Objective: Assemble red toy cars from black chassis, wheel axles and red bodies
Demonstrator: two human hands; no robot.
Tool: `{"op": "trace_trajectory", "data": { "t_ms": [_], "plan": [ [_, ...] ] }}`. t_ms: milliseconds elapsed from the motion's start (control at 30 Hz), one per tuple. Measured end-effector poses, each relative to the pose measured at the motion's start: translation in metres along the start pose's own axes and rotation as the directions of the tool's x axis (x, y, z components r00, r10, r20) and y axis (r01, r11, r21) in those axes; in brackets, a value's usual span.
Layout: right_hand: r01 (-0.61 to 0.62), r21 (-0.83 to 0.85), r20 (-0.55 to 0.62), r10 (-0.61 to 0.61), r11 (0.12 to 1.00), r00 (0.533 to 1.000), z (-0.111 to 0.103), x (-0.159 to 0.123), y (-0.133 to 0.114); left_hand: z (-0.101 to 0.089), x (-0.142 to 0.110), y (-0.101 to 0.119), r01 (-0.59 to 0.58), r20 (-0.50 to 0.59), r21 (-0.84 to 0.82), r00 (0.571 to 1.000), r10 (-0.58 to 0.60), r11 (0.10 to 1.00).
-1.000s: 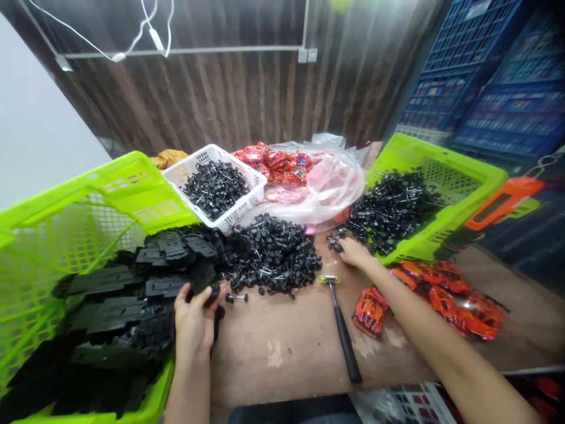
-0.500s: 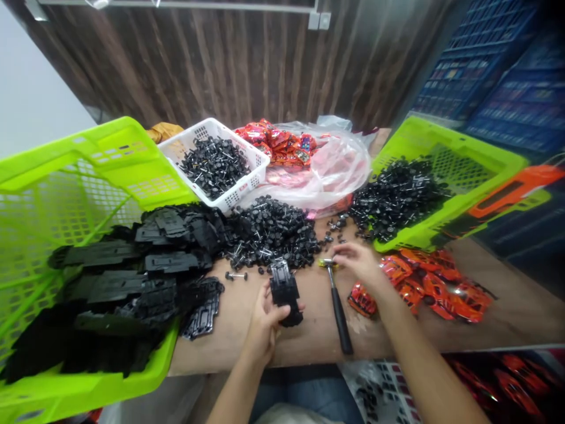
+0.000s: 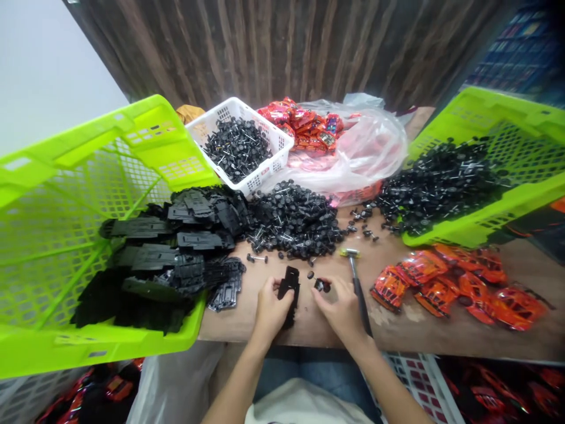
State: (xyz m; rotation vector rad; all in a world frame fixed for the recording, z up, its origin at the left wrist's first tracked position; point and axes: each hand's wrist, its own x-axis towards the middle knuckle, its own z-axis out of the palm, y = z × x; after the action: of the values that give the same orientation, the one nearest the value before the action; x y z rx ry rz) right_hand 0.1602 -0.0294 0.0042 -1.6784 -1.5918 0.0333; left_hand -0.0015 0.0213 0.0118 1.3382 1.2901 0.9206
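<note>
My left hand (image 3: 272,306) grips a black plastic toy car chassis (image 3: 290,288), tilted over the front of the table. Just to its right, my right hand (image 3: 338,306) pinches a wheel axle (image 3: 321,285) with small black wheels between thumb and fingers. A hammer (image 3: 359,294) with a black handle lies beside and partly behind my right hand, its head pointing away from me. Beyond both hands rises a heap of black wheel axles (image 3: 295,221). More chassis (image 3: 176,259) spill from the green crate on the left.
Green crates stand at left (image 3: 172,344) and right (image 3: 485,227), the right one spilling axles. A white basket (image 3: 269,174) of axles sits at the back, near a clear plastic bag (image 3: 371,153) with red car bodies. More red car bodies (image 3: 472,288) lie at right.
My right hand has come from near the hammer head toward the chassis and now holds a wheel axle. The chassis has turned in my left hand. The camera view has shifted.
</note>
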Motion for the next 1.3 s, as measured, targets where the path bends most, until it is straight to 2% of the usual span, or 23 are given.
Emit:
{"op": "trace_trajectory", "data": {
  "t_ms": [67,167,300,433,567,667,767,867,933,1000,1100,1167,1233,1300],
  "plan": [
    [0.072,0.056,-0.034,-0.07,0.996,0.997,-0.002,0.005,-0.012,0.006,-0.005,0.001,-0.024,0.051,0.007,0.998,0.023,1.0],
    [0.135,0.0,-0.048,-0.135,0.991,0.99,0.002,0.007,-0.027,0.013,-0.01,0.007,-0.074,0.092,-0.012,0.993,0.074,0.997],
    [0.088,-0.039,-0.104,-0.091,0.995,0.99,0.008,0.003,-0.032,0.014,-0.013,0.013,-0.116,0.077,0.024,0.991,0.113,0.993],
    [0.081,-0.036,-0.108,-0.084,0.996,0.991,0.012,0.002,-0.03,0.011,-0.015,0.013,-0.142,0.088,0.1,0.987,0.133,0.985],
    [0.052,-0.033,-0.091,-0.055,0.998,0.994,0.021,0.005,-0.038,0.006,-0.014,0.01,-0.124,0.06,0.011,0.991,0.123,0.992],
    [0.008,0.07,-0.007,-0.008,0.998,1.0,0.03,0.009,-0.045,-0.004,-0.013,0.009,-0.09,0.016,-0.077,0.996,0.091,0.993],
    [-0.122,0.346,0.15,0.073,0.93,0.986,0.036,0.017,-0.047,-0.021,-0.013,0.008,-0.055,0.012,-0.145,0.998,0.057,0.988],
    [-0.327,0.559,0.427,0.073,0.762,0.901,0.038,0.028,-0.049,-0.039,-0.016,0.008,-0.021,0.051,-0.212,0.998,0.032,0.977],
    [-0.381,0.586,0.535,0.012,0.715,0.845,0.04,0.038,-0.052,-0.05,-0.019,0.007,0.028,0.08,-0.262,0.997,-0.007,0.965],
    [-0.328,0.604,0.516,-0.043,0.726,0.855,0.044,0.05,-0.057,-0.058,-0.02,0.007,0.07,0.024,-0.316,0.998,-0.065,0.946],
    [-0.122,0.496,0.404,-0.104,0.86,0.909,0.06,0.071,-0.065,-0.065,-0.02,0.006,0.099,-0.147,-0.428,0.973,-0.177,0.898],
    [-0.023,0.382,0.376,-0.132,0.924,0.917,0.074,0.084,-0.069,-0.064,-0.018,0.004,0.123,-0.185,-0.497,0.952,-0.243,0.859],
    [-0.01,0.36,0.382,-0.138,0.933,0.914,0.085,0.095,-0.069,-0.061,-0.016,0.001,0.114,-0.198,-0.536,0.946,-0.256,0.837],
    [-0.056,0.38,0.378,-0.099,0.923,0.921,0.092,0.105,-0.064,-0.058,-0.013,-0.002,0.061,-0.236,-0.549,0.945,-0.225,0.834]
  ]
}}
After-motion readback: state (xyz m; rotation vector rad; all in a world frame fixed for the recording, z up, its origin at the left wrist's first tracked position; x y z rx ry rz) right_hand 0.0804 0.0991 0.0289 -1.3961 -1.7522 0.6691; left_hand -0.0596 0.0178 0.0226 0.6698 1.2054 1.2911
